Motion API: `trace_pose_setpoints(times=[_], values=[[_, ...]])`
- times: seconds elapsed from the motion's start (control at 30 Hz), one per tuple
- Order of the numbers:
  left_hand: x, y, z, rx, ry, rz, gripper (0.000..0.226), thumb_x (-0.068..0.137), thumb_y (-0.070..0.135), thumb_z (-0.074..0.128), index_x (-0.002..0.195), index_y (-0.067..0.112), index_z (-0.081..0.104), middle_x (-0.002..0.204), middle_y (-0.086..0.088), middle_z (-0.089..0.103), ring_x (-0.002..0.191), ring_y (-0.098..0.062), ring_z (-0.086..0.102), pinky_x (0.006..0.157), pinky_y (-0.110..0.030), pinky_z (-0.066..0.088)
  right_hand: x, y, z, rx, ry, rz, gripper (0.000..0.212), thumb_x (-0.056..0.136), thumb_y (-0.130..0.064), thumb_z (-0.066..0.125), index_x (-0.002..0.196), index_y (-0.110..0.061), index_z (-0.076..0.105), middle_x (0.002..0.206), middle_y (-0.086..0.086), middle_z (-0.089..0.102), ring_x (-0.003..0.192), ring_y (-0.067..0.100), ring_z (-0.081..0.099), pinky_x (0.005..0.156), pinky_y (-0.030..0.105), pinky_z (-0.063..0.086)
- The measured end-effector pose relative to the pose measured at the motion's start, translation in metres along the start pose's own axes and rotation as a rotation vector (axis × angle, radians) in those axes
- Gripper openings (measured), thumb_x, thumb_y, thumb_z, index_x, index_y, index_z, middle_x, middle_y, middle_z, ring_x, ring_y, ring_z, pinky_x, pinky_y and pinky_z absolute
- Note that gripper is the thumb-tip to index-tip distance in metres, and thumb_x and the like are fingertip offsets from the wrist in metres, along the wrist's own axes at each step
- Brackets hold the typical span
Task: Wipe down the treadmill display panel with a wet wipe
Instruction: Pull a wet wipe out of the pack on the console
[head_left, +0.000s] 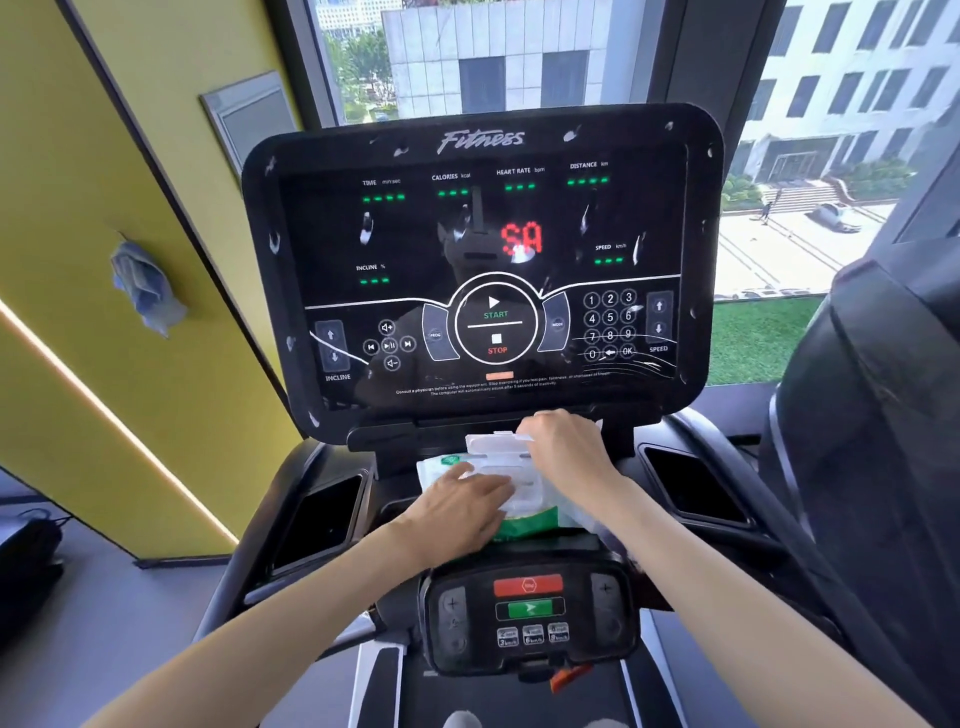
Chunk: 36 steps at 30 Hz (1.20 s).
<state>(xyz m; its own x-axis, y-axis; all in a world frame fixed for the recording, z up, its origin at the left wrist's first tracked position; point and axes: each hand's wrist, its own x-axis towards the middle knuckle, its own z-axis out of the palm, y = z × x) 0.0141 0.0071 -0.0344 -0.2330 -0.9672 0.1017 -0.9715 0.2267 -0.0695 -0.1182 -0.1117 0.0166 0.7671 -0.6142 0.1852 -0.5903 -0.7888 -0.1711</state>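
Both on the wipe pack (524, 517): left hand (462, 506) flat, right hand (566, 448) curled at lid (491, 444) (grip unclear).

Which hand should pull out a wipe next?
Probably the right hand: it sits at the open lid, while the left hand lies flat on the wipe pack, holding it down.

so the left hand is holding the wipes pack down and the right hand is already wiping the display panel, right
Not quite. The head view shows the right hand below the display panel, gripping the open flip lid of the wipes pack; it is not wiping the panel. The left hand does press flat on the pack.
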Motion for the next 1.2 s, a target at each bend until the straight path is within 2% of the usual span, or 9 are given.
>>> trace_pose_setpoints(times=[0.13,0.3,0.43,0.6,0.73,0.83,0.93,1.03,1.2], values=[[-0.012,-0.002,-0.006,-0.135,0.166,0.078,0.029,0.084,0.022,0.044,0.100,0.016,0.068,0.103,-0.001,0.065,0.088,-0.019,0.062,0.079,-0.028,0.050,-0.002,0.000,0.005,0.038,0.001,0.005,0.018,0.079,-0.001,0.053,0.087,-0.011,0.065,0.080,0.004,0.063,0.074,0.029,0.060,0.054,0.029,0.033],[0.003,0.004,-0.004,-0.083,-0.185,-0.057,0.043,0.096,0.024,0.037,0.136,0.010,0.043,0.139,-0.005,0.047,0.122,-0.024,0.046,0.104,-0.037,0.027,-0.003,-0.004,0.000,0.000,-0.027,-0.032,0.016,0.078,0.003,0.049,0.079,-0.009,0.060,0.072,0.001,0.049,0.067,0.027,0.050,0.051,0.030,0.025],[0.023,0.014,-0.006,-0.342,-0.322,-0.247,0.046,0.099,0.027,0.033,0.144,0.018,0.030,0.147,0.000,0.038,0.132,-0.021,0.035,0.114,-0.044,0.009,-0.003,-0.008,0.000,-0.004,-0.061,-0.028,0.018,0.075,0.004,0.048,0.078,-0.010,0.060,0.074,0.004,0.053,0.068,0.029,0.051,0.052,0.030,0.027],[-0.010,-0.008,-0.012,-0.446,0.117,-0.376,0.046,0.076,-0.007,0.040,0.109,0.012,0.067,0.115,-0.003,0.066,0.104,-0.022,0.062,0.087,-0.035,0.050,-0.014,0.009,0.001,0.281,-0.158,0.045,0.021,0.081,-0.015,0.059,0.062,-0.022,0.061,0.066,-0.002,0.060,0.072,0.025,0.056,0.061,0.030,0.041],[-0.025,-0.026,-0.022,-0.336,0.398,-0.261,0.047,0.066,-0.002,0.032,0.094,0.008,0.068,0.092,-0.003,0.066,0.085,-0.016,0.058,0.065,-0.031,0.051,-0.021,0.022,0.005,0.374,-0.371,0.085,0.040,0.081,-0.043,0.065,0.075,-0.003,0.065,0.060,0.002,0.060,0.063,0.017,0.056,0.057,0.029,0.041],[-0.015,-0.020,-0.013,-0.213,0.160,-0.066,0.062,0.060,-0.013,0.048,0.113,0.012,0.066,0.118,-0.005,0.063,0.103,-0.024,0.059,0.077,-0.030,0.052,-0.021,0.020,0.007,0.343,-0.395,0.140,0.047,0.087,-0.043,0.057,0.067,-0.001,0.054,0.057,-0.001,0.052,0.055,0.015,0.048,0.052,0.027,0.034],[-0.002,-0.009,-0.007,-0.133,-0.125,-0.021,0.066,0.075,-0.008,0.052,0.136,0.018,0.047,0.144,-0.002,0.038,0.126,-0.022,0.040,0.097,-0.031,0.038,-0.020,0.016,0.008,0.308,-0.354,0.148,0.042,0.090,-0.040,0.053,0.066,-0.005,0.047,0.065,0.005,0.050,0.060,0.019,0.047,0.052,0.029,0.032],[0.007,-0.012,-0.009,-0.128,-0.245,-0.028,0.067,0.078,-0.006,0.049,0.139,0.021,0.044,0.147,0.000,0.035,0.131,-0.021,0.033,0.104,-0.033,0.031,-0.022,0.019,0.015,0.310,-0.408,0.157,0.037,0.091,-0.035,0.054,0.074,-0.003,0.058,0.071,0.008,0.060,0.064,0.019,0.056,0.058,0.029,0.041],[0.019,-0.012,-0.018,-0.113,-0.394,-0.032,0.061,0.081,-0.003,0.049,0.137,0.022,0.046,0.146,0.003,0.037,0.132,-0.018,0.036,0.103,-0.033,0.032,-0.024,0.016,0.016,0.504,-0.375,0.226,0.045,0.086,-0.033,0.057,0.052,-0.014,0.034,0.050,-0.001,0.036,0.048,0.012,0.034,0.051,0.029,0.026]])
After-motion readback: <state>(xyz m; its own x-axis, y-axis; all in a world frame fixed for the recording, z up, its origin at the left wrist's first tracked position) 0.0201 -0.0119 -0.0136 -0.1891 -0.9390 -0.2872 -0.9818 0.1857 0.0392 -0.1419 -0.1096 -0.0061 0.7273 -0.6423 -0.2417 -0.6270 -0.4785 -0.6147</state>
